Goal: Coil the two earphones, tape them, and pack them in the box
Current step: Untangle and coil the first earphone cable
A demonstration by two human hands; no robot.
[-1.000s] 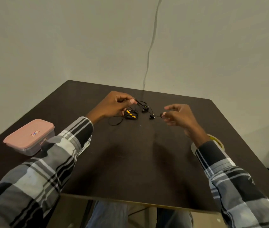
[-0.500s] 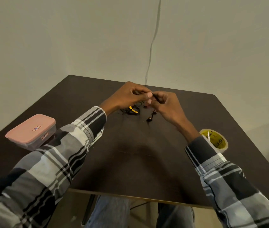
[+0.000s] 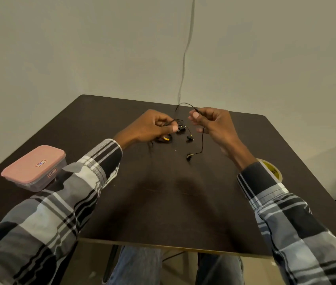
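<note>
A black earphone cable (image 3: 202, 140) with yellow accents runs between my two hands over the middle of the dark table (image 3: 163, 202). My left hand (image 3: 152, 126) pinches one part of the cable. My right hand (image 3: 212, 122) pinches another part, and a strand hangs down from it to an earbud (image 3: 189, 156) resting on the table. Another earbud (image 3: 190, 138) dangles between the hands. A second earphone (image 3: 165, 138), coiled with a yellow band, lies just under my left hand. The pink-lidded box (image 3: 33, 167) sits closed at the table's left edge.
A roll of yellowish tape (image 3: 272, 171) lies at the right, partly hidden by my right sleeve. A thin cable runs up the wall behind the table. My legs show below the table's near edge.
My hands, which met together half a second ago, have drawn apart. The right hand has pulled the cable up and to the right, so one earbud now trails on the table.
</note>
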